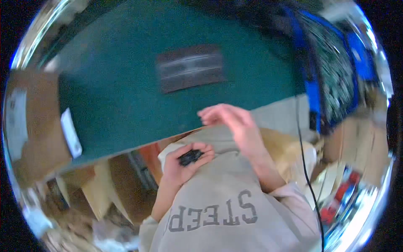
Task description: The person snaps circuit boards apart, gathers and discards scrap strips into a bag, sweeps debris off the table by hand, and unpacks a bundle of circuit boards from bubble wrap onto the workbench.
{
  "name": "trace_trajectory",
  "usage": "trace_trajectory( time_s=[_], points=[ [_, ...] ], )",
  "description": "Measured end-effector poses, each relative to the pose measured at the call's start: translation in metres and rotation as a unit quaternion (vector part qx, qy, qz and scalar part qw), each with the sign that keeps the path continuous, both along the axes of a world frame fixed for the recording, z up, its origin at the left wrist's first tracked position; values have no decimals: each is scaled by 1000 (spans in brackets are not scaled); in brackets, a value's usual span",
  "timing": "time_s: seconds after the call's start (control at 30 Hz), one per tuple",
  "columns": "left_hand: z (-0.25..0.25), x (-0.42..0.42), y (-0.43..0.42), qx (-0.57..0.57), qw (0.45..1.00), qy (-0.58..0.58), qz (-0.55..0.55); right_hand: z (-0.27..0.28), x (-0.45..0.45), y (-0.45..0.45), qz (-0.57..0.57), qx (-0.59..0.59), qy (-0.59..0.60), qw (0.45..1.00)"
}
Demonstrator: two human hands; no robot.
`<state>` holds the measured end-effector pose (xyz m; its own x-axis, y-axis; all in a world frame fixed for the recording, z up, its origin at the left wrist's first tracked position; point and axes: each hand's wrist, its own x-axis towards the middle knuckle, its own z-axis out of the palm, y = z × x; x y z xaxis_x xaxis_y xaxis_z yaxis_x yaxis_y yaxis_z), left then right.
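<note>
My left hand (173, 167) is turned palm up in front of my body, its fingers curled around a small heap of black pieces (190, 157). What kind of pieces they are is too blurred to make out. To the right and a little higher, my right hand (231, 119) hovers over the table's near edge, blurred by motion. Its fingers reach out to the left, loosely bent, and nothing shows in them. Beyond both hands, a dark rectangular slotted tray or block (191, 68) with pale lengthwise strips lies on the green table surface (126, 109).
A white narrow object (71, 133) lies at the table's left side beside a cardboard box (40, 126). At the right stands a blue-edged bin (336, 67) with many shiny pieces. A black cable (305, 164) hangs down on my right.
</note>
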<state>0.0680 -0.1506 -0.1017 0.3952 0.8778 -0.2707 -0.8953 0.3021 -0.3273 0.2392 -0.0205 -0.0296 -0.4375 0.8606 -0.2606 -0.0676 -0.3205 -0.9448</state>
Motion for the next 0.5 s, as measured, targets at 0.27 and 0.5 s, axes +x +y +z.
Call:
trace_trajectory(
  time_s=[0.27, 0.5],
  points=[
    [42, 69, 65, 76, 938, 132, -312, 39, 114, -48, -16, 134, -283, 950],
    [46, 198, 40, 314, 764, 244, -508, 43, 216, -145, -170, 18, -286, 943]
  ],
)
